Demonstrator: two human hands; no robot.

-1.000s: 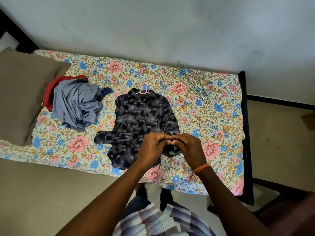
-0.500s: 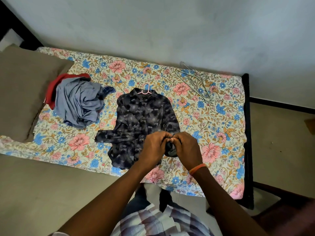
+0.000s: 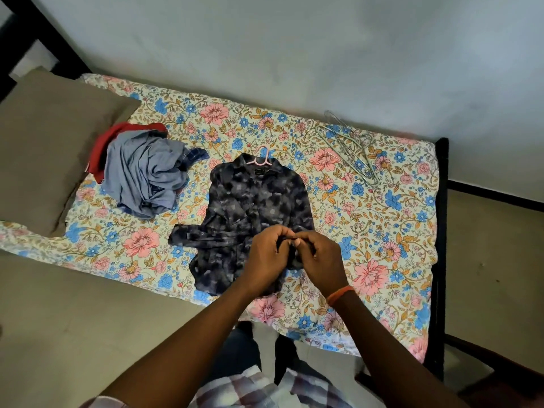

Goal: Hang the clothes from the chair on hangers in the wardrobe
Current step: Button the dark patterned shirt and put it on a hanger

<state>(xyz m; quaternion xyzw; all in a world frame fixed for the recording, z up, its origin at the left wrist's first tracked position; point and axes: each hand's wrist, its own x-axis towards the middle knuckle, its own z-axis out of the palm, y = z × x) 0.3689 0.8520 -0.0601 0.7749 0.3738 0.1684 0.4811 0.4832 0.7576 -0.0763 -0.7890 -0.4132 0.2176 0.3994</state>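
A dark patterned shirt (image 3: 253, 207) lies flat on the floral bed (image 3: 382, 231), with a pink hanger (image 3: 260, 160) poking out of its collar. My left hand (image 3: 265, 254) and my right hand (image 3: 318, 257) meet over the shirt's lower front, fingers curled and pinching the fabric near its placket. What exactly sits between the fingertips is too small to tell. One sleeve stretches out to the left. A heap of grey-blue and red clothes (image 3: 141, 172) lies to the left of the shirt.
Several wire hangers (image 3: 350, 145) lie at the bed's far right, near the wall. A brown pillow (image 3: 50, 142) covers the left end. The dark bed frame (image 3: 440, 231) runs along the right side, and a dark chair (image 3: 500, 375) stands at the lower right.
Both hands stay pinched together on the shirt's lower front, fingers shifting slightly. The view has tilted a little; the shirt and piles have not moved.
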